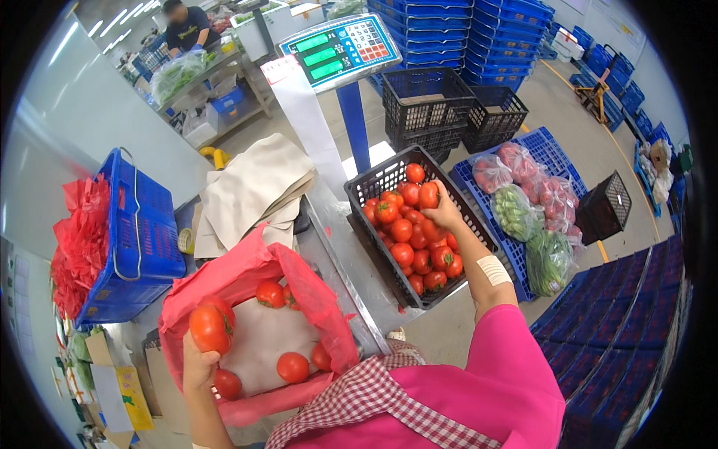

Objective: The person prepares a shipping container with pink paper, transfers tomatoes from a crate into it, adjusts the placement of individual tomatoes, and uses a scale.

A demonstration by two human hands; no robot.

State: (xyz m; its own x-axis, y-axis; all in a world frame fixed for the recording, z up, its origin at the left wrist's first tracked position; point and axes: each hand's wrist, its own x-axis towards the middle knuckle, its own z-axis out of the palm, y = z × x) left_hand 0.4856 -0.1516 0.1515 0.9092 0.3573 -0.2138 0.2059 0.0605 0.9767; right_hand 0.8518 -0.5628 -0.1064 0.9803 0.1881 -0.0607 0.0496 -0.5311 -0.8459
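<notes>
My left hand [201, 359] grips a large red tomato [210, 328] over the left side of a container lined with red plastic film [224, 275]. A second tomato seems to show just behind it. Inside, several tomatoes [293, 367] lie apart around a beige paper sheet [269, 337] on the bottom. My right hand [444, 210] has its fingers around a tomato [429, 195] at the upper right of a black plastic crate [359, 193]. Many tomatoes [401, 230] are heaped in this crate, which stands on the metal scale platform [364, 275].
A scale display [342, 50] on a blue post [352, 120] rises behind the crate. Paper sheets [252, 191] and a blue basket of red film [148, 224] are at left. Bagged vegetables [516, 213] lie on a blue pallet [547, 151]. Another person [188, 28] handles bagged greens.
</notes>
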